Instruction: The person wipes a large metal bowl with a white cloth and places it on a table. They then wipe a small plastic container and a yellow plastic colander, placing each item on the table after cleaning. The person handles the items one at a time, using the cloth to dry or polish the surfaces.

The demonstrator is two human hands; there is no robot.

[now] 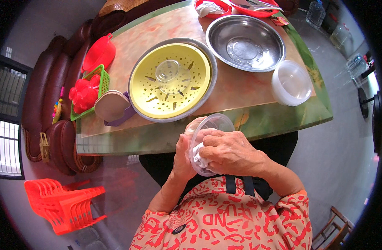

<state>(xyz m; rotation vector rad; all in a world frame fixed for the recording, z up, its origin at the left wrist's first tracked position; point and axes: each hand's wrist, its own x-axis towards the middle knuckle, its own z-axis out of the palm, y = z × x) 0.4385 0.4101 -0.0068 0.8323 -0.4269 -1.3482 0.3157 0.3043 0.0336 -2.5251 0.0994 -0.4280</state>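
Note:
My left hand [183, 156] grips a clear plastic bowl [219, 121] by its side, tilted in front of me at the table's near edge. Inside that bowl, my right hand [230, 152] presses a bunched white cloth [200, 155] against the wall, fingers curled over it. Just beyond my hands, a yellow colander [145, 89] rests in a wider metal basin; another clear bowl [167, 71] lies in the colander. To the right stands a stack of clear plastic bowls [293, 85] near the table edge.
A wide steel basin [245, 43] is farther back on the stone-topped table [166, 29]. Leftward sit a green basket [103, 83] of red items, a red basin [100, 54] and a purple holder [121, 116] with pale round pieces. Red stacked chairs [66, 204] stand on the floor at left.

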